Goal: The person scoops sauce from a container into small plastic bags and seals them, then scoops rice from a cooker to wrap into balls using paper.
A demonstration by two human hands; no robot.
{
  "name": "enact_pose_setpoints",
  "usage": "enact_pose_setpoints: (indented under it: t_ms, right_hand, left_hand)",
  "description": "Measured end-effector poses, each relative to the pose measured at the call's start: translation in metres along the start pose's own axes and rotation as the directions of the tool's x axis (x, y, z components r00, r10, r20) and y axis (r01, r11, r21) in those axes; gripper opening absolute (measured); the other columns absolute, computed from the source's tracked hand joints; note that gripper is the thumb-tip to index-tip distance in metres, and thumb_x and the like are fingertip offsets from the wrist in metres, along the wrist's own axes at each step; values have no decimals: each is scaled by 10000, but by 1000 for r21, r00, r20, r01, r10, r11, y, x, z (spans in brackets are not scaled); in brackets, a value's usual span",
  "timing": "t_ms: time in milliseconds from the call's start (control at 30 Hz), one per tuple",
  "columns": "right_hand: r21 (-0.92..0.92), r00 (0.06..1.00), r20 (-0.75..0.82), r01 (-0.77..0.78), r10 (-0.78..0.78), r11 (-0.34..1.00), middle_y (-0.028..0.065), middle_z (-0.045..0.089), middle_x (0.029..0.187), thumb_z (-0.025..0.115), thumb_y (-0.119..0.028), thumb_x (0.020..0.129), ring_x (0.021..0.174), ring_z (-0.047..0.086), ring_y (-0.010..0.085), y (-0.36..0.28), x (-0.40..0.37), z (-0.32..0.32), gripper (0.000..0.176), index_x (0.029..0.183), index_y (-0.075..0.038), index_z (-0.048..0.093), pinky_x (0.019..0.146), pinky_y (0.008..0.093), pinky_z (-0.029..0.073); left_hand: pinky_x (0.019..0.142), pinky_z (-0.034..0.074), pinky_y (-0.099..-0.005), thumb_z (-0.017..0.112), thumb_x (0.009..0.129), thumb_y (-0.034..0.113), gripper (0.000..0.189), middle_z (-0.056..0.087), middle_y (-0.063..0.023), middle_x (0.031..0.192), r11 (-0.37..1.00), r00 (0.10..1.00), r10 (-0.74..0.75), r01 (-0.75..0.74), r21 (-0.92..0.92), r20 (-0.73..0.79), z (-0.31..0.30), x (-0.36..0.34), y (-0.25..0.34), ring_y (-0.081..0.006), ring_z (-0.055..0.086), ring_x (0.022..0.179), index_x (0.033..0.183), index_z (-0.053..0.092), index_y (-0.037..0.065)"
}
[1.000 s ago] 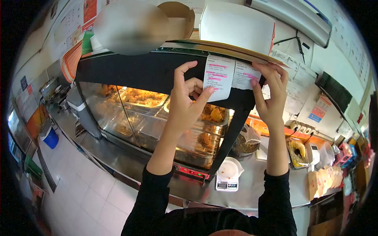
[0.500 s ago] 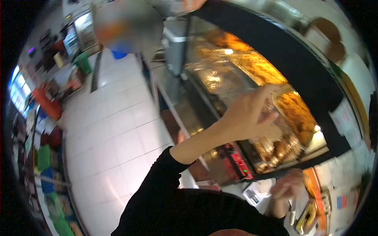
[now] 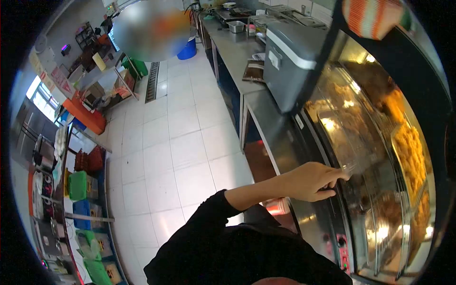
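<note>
My left hand, in a black sleeve, reaches right to the glass front of a heated display case. Its fingertips are curled at a small clear handle on the glass door, and the thumb stands apart below. Behind the glass lies golden fried food on trays, with wire racks lower down. Reflections blur what is behind the near pane. My right hand is out of view.
A grey cooler box stands on the steel counter beyond the case. An orange-and-white striped cloth item is at the top right. Shelves with green-lidded boxes line the left. A person is farther down the tiled floor.
The view has swung left, so the display case sits farther right. My left hand is now lower, at the near glass. My right hand, earlier at the lower right, has left the view.
</note>
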State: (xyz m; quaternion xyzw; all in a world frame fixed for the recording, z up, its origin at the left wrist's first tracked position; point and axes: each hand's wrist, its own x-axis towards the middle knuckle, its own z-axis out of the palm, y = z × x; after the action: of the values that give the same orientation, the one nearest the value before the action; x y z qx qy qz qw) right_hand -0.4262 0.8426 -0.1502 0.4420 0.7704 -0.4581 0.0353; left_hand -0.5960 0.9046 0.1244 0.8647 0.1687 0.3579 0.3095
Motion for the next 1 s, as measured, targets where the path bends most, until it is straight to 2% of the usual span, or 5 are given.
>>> enact_pose_setpoints:
  t_ms: [367, 567, 733, 800, 1000]
  right_hand:
    - [15, 996, 45, 79, -80, 997, 63, 576, 705, 715, -230, 683, 644, 537, 163, -165, 338, -147, 341, 979, -86, 625, 618, 297, 443]
    - [173, 860, -430, 378, -275, 910, 85, 574, 724, 638, -209, 762, 657, 545, 165, -279, 565, -253, 343, 1066, -59, 583, 627, 289, 452]
    - [234, 671, -741, 254, 3, 939, 124, 614, 866, 577, -141, 782, 735, 595, 167, -282, 719, -379, 283, 1035, -17, 559, 656, 302, 479]
    - [677, 678, -677, 422, 286, 603, 43, 614, 776, 629, -183, 810, 697, 594, 117, -250, 793, -443, 333, 1089, -31, 528, 542, 251, 466]
    - [462, 64, -854, 551, 516, 696, 91, 628, 839, 678, -237, 775, 536, 584, 137, -195, 951, -613, 413, 1036, 46, 529, 414, 257, 440]
  left_hand:
    - [716, 454, -314, 589, 819, 116, 364, 615, -49, 877, 702, 660, -712, 674, -230, -237, -283, -184, -262, -159, 589, 797, 1169, 491, 93]
    - [707, 467, -313, 576, 829, 144, 346, 623, -84, 883, 515, 432, -847, 810, -280, -308, -440, -263, -385, -177, 595, 796, 1152, 491, 55]
    - [735, 462, -304, 582, 849, 205, 353, 587, -73, 919, 495, 478, -869, 832, -250, -129, -544, -231, -537, -159, 554, 815, 1164, 487, 79]
    - [724, 473, -321, 584, 834, 193, 366, 619, -104, 908, 594, 593, -802, 778, -206, -72, -571, -194, -592, -204, 592, 819, 1152, 487, 40]
    - [766, 445, -296, 565, 852, 185, 373, 579, -98, 944, 638, 715, -679, 687, -348, 165, -611, -111, -709, -172, 562, 857, 1166, 466, 10]
